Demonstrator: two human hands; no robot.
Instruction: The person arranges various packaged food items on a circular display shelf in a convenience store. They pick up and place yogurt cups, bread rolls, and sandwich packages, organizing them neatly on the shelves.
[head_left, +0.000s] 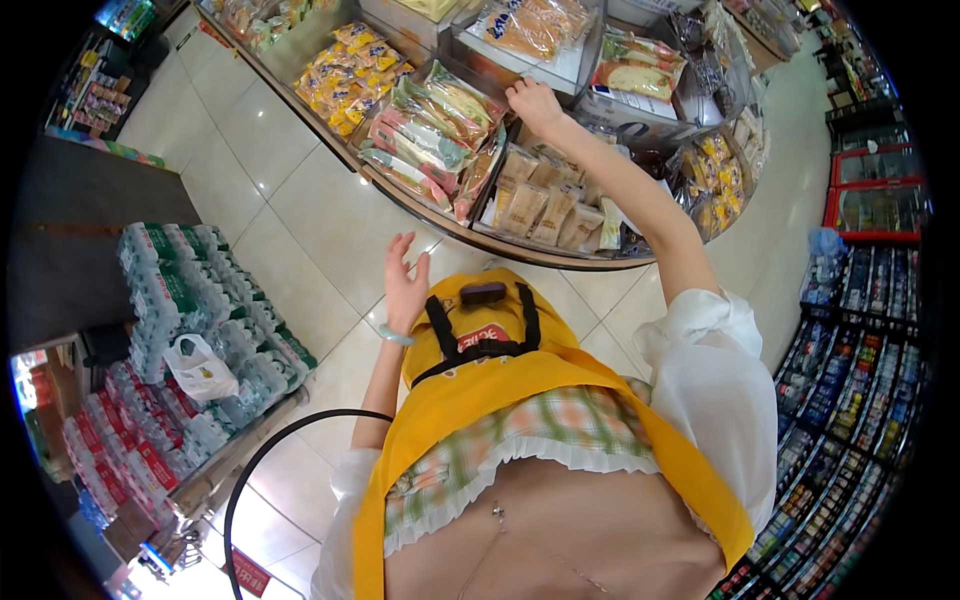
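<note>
My right hand (535, 103) reaches over the curved display stand, its fingers bent at the edge of a clear plastic bin (517, 71); whether they grip the edge or something behind it cannot be told. Wrapped loaves in green and pink packs (424, 142) lie to its left. Below it, beige wrapped snacks (523, 208) stand in a compartment. Bagged bread (534, 30) fills the bin above. My left hand (406, 276) hangs in the air before the stand, fingers apart and empty, a pale bangle (395, 335) on its wrist.
Yellow snack packs (349, 75) lie at the stand's left. Shrink-wrapped water bottles (187, 285) are stacked at left, with a white plastic bag (201, 367) on them. Drink shelves (832, 420) line the right side. The stand's curved front edge (555, 259) runs close before me.
</note>
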